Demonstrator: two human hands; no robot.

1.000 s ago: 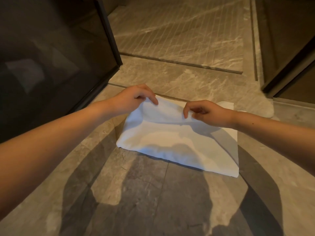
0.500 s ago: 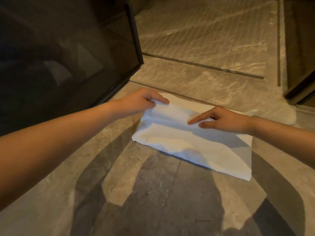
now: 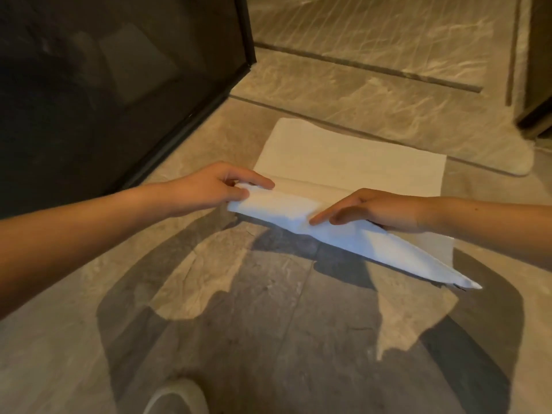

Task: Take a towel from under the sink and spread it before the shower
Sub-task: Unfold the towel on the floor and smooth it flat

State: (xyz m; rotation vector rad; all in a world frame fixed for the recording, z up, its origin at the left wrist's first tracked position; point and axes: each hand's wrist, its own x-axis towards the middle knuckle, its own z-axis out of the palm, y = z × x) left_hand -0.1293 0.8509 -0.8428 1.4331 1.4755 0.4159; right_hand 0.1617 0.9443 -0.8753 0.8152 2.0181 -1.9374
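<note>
A white towel (image 3: 343,162) lies on the stone floor just before the shower's raised threshold (image 3: 373,115). Its far half is flat on the floor. Its near half is lifted off the floor and folded toward me, ending in a point at the lower right. My left hand (image 3: 221,186) pinches the left end of the lifted edge between thumb and fingers. My right hand (image 3: 376,209) grips the same edge further right, its index finger stretched along the top of the cloth.
A dark glass shower panel (image 3: 119,85) with a black frame stands at the left. The ridged shower floor (image 3: 388,34) lies beyond the threshold. A dark door frame (image 3: 537,115) is at the far right. A pale shoe tip (image 3: 176,398) shows at the bottom.
The towel's upper layer has been pulled toward me and lifted, uncovering a flat half on the floor. My right hand went from resting on the cloth to gripping its edge.
</note>
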